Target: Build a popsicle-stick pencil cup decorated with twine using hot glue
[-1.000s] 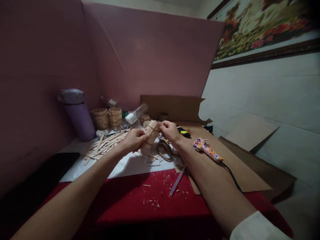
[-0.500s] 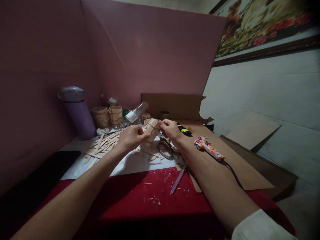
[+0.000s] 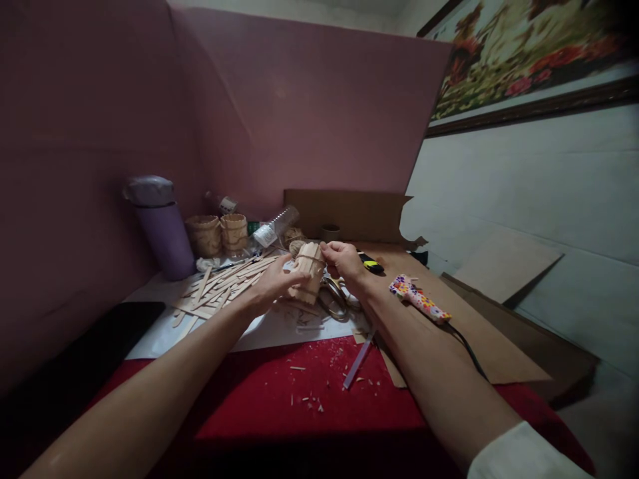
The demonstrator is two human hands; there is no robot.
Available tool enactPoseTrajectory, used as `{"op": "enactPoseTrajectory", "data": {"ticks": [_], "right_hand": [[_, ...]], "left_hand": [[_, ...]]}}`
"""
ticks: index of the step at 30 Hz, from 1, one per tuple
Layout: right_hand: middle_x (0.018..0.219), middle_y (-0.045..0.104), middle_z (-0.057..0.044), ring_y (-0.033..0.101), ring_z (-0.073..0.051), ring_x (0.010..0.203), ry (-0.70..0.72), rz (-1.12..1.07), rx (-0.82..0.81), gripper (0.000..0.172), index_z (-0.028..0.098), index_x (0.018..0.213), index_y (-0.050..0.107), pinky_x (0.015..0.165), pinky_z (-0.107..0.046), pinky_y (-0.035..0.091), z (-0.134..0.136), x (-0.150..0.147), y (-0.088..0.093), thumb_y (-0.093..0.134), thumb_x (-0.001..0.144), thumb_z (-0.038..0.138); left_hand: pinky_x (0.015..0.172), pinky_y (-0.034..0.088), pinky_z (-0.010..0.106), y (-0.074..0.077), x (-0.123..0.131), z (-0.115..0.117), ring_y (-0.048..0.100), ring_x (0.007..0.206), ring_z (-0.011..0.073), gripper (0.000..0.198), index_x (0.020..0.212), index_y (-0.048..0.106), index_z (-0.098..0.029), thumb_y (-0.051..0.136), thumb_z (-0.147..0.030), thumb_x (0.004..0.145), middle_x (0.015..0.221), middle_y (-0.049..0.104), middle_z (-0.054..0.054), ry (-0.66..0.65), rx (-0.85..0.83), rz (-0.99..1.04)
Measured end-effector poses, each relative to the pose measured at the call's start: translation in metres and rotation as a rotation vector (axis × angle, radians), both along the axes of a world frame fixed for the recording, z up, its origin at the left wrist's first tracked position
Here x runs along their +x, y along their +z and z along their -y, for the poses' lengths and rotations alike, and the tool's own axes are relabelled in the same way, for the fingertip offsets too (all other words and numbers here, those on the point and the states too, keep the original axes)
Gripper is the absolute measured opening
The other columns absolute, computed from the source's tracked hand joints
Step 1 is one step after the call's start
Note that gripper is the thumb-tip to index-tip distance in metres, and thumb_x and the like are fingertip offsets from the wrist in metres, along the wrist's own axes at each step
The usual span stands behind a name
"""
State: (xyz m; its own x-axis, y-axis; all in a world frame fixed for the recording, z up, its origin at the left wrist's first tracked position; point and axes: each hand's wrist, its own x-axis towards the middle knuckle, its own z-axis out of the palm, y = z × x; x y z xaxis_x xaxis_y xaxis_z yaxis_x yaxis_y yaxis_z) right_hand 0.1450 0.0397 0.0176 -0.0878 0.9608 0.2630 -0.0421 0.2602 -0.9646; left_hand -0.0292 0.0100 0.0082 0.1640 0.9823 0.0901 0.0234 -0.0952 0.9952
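Note:
A small cup of pale wooden craft sticks (image 3: pixel 310 274), wrapped with bands of twine (image 3: pixel 308 258), stands slightly tilted between my hands. My left hand (image 3: pixel 276 285) is at its left side, thumb lying across the front and index finger apart behind; the other fingers are hidden. At the upper right edge my right hand (image 3: pixel 342 258) pinches with thumb and forefinger where the twine band ends; the strand itself is hard to make out. Scissors (image 3: pixel 333 299) lie just beneath my right wrist. A ball of twine (image 3: pixel 295 247) sits behind the cup.
Loose craft sticks (image 3: pixel 214 293) are heaped at left on white paper. Behind stand a purple tumbler (image 3: pixel 167 236), finished-looking stick cups (image 3: pixel 204 234) and a plastic bottle (image 3: pixel 274 227). A utility knife (image 3: pixel 370 263) and flowered glue gun (image 3: pixel 419 299) lie on cardboard (image 3: pixel 479 346) at right.
The cup has turned more upright and shifted slightly right. My left fingers have spread from a tighter grip on it. My right hand still pinches at its upper edge.

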Motion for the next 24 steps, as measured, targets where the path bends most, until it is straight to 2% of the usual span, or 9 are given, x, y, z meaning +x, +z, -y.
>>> {"op": "enactPoseTrajectory", "data": {"ticks": [3,5,9,13,17,20,24], "right_hand": [[0.055,0.048,0.006,0.041,-0.011,0.048,-0.176,0.089,0.163,0.029,0.022,0.078,0.057,0.047,-0.024,0.032,0.004,-0.007,0.002,0.066,0.076,0.05],[0.061,0.054,0.003,0.049,-0.014,0.057,-0.278,0.195,0.313,0.019,0.022,0.082,0.059,0.053,-0.026,0.036,0.01,-0.013,0.003,0.061,0.08,0.041],[0.069,0.062,-0.001,0.056,-0.017,0.066,-0.266,0.387,0.449,0.017,0.022,0.073,0.059,0.063,-0.028,0.041,0.026,-0.025,0.002,0.056,0.085,0.034],[0.076,0.067,-0.003,0.06,-0.018,0.069,-0.281,0.409,0.454,0.009,0.021,0.079,0.061,0.067,-0.029,0.045,0.032,-0.033,-0.003,0.056,0.083,0.028],[0.075,0.067,-0.004,0.06,-0.018,0.069,-0.27,0.347,0.426,0.012,0.021,0.077,0.061,0.067,-0.029,0.047,0.03,-0.035,-0.003,0.059,0.081,0.032],[0.072,0.066,-0.004,0.059,-0.017,0.066,-0.233,0.265,0.348,0.015,0.02,0.075,0.062,0.064,-0.029,0.046,0.028,-0.035,-0.002,0.063,0.076,0.035],[0.066,0.063,-0.001,0.056,-0.015,0.061,-0.181,0.154,0.24,0.014,0.019,0.071,0.063,0.059,-0.028,0.045,0.026,-0.035,0.0,0.066,0.069,0.032]], "left_hand": [[0.058,0.051,0.028,-0.002,0.004,0.0,0.066,0.071,0.0199,0.052,0.104,0.064,-0.013,0.08,-0.034,0.059,0.091,0.07,0.008,-0.022,-0.022,0.089],[0.056,0.052,0.029,0.0,0.005,0.0,0.064,0.065,0.0174,0.049,0.098,0.064,-0.012,0.079,-0.036,0.058,0.084,0.068,0.006,0.008,-0.037,0.18],[0.063,0.055,0.03,0.003,0.004,-0.001,0.065,0.069,0.017,0.052,0.095,0.063,-0.013,0.085,-0.037,0.055,0.083,0.067,0.005,0.136,0.037,0.287],[0.074,0.055,0.032,0.001,0.005,-0.002,0.067,0.081,0.0194,0.059,0.099,0.062,-0.013,0.089,-0.039,0.053,0.095,0.07,0.009,0.149,0.133,0.338],[0.078,0.054,0.032,-0.001,0.006,0.0,0.066,0.085,0.0192,0.059,0.104,0.061,-0.012,0.087,-0.042,0.06,0.1,0.069,0.01,0.086,0.173,0.392],[0.078,0.054,0.033,0.0,0.007,0.003,0.067,0.086,0.0194,0.054,0.106,0.06,-0.012,0.083,-0.034,0.062,0.1,0.069,0.009,0.069,0.159,0.429],[0.08,0.053,0.033,0.0,0.007,0.004,0.067,0.084,0.0197,0.057,0.108,0.06,-0.012,0.08,-0.019,0.055,0.098,0.07,0.008,0.047,0.154,0.443]]}}
